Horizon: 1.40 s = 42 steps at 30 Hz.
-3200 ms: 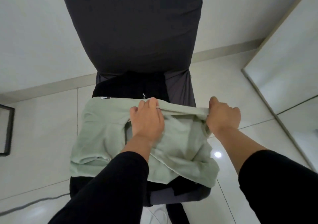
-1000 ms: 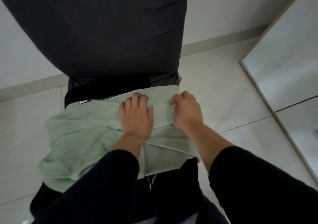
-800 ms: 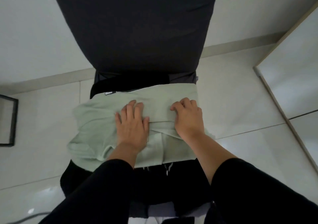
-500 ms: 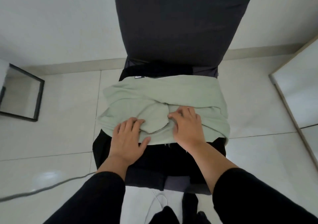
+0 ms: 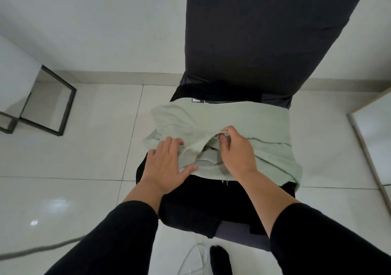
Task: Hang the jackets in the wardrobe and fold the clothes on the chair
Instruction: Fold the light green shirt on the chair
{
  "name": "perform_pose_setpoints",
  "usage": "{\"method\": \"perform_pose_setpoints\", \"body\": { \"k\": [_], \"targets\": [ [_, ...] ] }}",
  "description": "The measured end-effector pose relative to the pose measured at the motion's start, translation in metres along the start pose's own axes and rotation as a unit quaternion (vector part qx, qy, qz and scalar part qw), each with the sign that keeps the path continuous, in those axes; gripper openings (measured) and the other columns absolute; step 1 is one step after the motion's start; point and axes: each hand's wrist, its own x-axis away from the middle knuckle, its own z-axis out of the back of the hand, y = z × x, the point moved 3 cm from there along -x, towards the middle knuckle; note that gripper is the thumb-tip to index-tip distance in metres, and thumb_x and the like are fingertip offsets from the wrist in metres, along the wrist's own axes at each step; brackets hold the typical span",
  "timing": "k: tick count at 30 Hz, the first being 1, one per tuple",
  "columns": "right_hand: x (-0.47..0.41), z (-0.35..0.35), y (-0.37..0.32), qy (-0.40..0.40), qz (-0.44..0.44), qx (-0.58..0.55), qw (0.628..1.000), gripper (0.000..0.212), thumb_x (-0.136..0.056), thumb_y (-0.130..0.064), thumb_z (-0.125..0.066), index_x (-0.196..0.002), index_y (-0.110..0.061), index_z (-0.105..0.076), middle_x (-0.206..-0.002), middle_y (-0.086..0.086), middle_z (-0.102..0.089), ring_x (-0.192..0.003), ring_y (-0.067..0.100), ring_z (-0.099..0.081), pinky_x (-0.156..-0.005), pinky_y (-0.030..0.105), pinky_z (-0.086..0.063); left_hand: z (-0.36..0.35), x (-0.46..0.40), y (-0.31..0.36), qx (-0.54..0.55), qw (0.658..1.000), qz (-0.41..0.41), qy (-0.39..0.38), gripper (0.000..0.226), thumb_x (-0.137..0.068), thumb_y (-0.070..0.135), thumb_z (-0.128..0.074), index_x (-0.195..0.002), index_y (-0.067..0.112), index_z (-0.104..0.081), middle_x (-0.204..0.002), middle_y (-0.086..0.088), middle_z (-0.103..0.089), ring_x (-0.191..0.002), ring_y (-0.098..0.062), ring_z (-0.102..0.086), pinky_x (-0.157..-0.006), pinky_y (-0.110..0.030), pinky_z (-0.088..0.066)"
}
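Right now my left hand (image 5: 167, 164) lies flat, fingers spread, on the near left part of the pale green garment (image 5: 243, 124), thumb pressed along its near edge. My right hand (image 5: 237, 150) is curled, and its thumb and fingertips seem to pinch a small bunched fold at the middle, where a flap has puckered up. The garment sits half-folded on the chair (image 5: 249, 31) seat, on top of dark clothes (image 5: 211, 194), with its left corner and right side hanging past the seat edges.

To fold this well, I think I should hold the left palm firm as an anchor, so the layers underneath do not slide, while the right hand pulls the pucker out flat towards the right. Then I would bring the overhanging parts in, square the edges against each other, and press along the crease. The cloth looks soft and slippery over the dark pile, so slow, flat strokes should serve better than tugging.
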Motion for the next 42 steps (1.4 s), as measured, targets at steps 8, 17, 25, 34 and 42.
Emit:
{"method": "perform_pose_setpoints", "body": {
  "k": [8,17,25,34,42],
  "targets": [
    [-0.031,-0.011,0.007,-0.007,-0.005,0.02,1.0,0.03,-0.097,-0.037,-0.047,-0.076,-0.016,-0.047,-0.059,-0.001,-0.048,-0.057,0.022,-0.048,-0.059,0.031,-0.036,0.0,-0.008,-0.011,0.001,0.989,-0.065,0.133,0.033,-0.091,0.048,-0.036,-0.074,0.026,-0.054,-0.071,0.012,-0.055,-0.071,-0.017,-0.054,-0.074,-0.037,-0.039],
    [-0.088,-0.021,-0.008,-0.035,-0.122,-0.073,0.989,0.035,-0.097,-0.047,-0.041,-0.108,-0.018,-0.056,-0.102,0.007,-0.063,-0.095,0.024,-0.058,-0.084,0.034,-0.043,0.015,-0.071,-0.033,0.383,0.879,0.254,0.129,0.038,-0.096,0.052,-0.038,-0.103,0.02,-0.057,-0.091,0.003,-0.061,-0.088,-0.019,-0.056,-0.077,-0.03,-0.042],
    [-0.087,-0.034,0.001,0.033,-0.1,-0.005,0.994,0.024,-0.101,-0.021,-0.034,-0.125,-0.025,-0.036,-0.068,0.005,-0.054,-0.059,0.022,-0.051,-0.051,0.03,-0.033,0.004,-0.077,-0.045,0.305,0.89,0.298,0.161,0.035,-0.1,0.038,-0.035,-0.09,0.015,-0.059,-0.077,0.005,-0.058,-0.079,-0.019,-0.056,-0.066,-0.027,-0.035],
    [-0.087,-0.042,0.006,-0.041,-0.117,0.126,0.984,0.019,-0.091,-0.003,-0.032,-0.096,-0.021,-0.034,-0.082,0.003,-0.052,-0.069,0.026,-0.049,-0.058,0.032,-0.034,0.005,-0.078,-0.037,0.167,0.932,0.317,0.053,0.024,-0.088,0.034,-0.038,-0.108,0.024,-0.049,-0.093,0.004,-0.06,-0.077,-0.02,-0.053,-0.064,-0.029,-0.036],
    [-0.083,-0.049,0.006,-0.062,-0.092,0.144,0.983,0.039,-0.091,-0.001,-0.035,-0.113,-0.031,-0.046,-0.11,0.002,-0.047,-0.072,0.026,-0.051,-0.06,0.032,-0.038,0.008,-0.091,-0.036,0.221,0.909,0.342,0.095,0.033,-0.1,0.043,-0.03,-0.09,0.021,-0.052,-0.084,0.001,-0.057,-0.074,-0.022,-0.049,-0.063,-0.03,-0.035]
  ]
}}
